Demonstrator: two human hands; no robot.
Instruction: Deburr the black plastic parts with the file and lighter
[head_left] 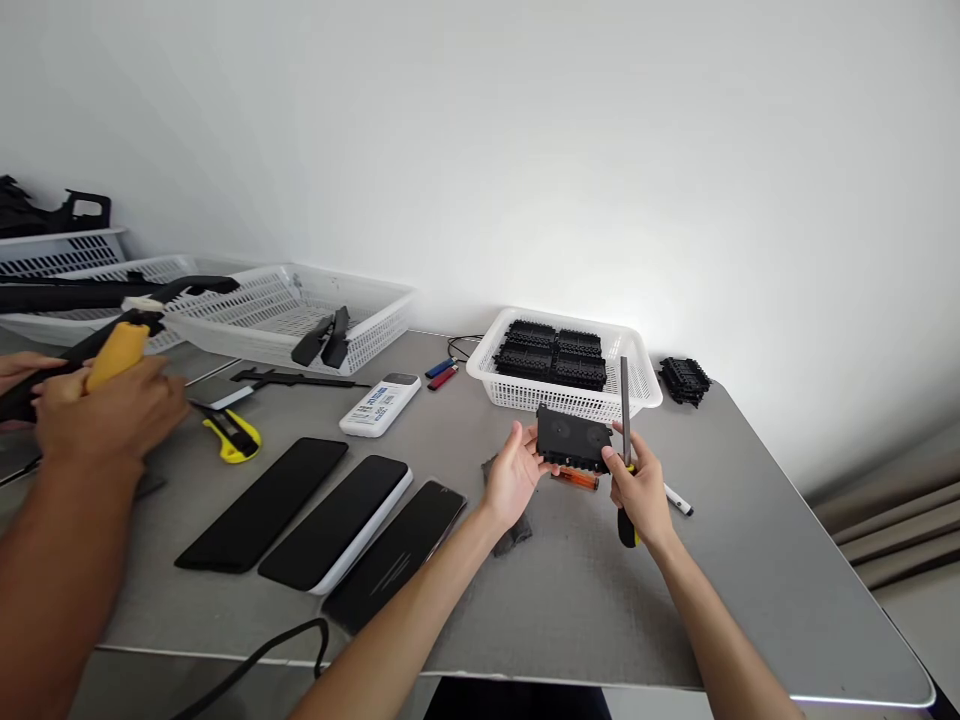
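My left hand point(516, 478) supports a flat black plastic part point(574, 438) at its left end, thumb raised and fingers beneath. The part has two faint round marks and a toothed lower edge. My right hand point(637, 488) grips a flat grey file point(625, 405), blade upward, its black-and-yellow handle below the fist. The right thumb also touches the part's right corner. Just under the part lies an orange object point(577, 478), partly hidden. A white pen-like tool point(679, 499) rests right of my right hand. Behind, a white basket point(491, 385) holds several similar black parts point(551, 352).
More black parts point(685, 381) are stacked right of the basket. Left lie three phone-like slabs point(337, 520), a white device point(380, 404), two lighters point(442, 375) and a yellow cutter point(232, 436). Another person's hand point(112, 410) grips a yellow-handled tool at far left, near white baskets point(382, 325).
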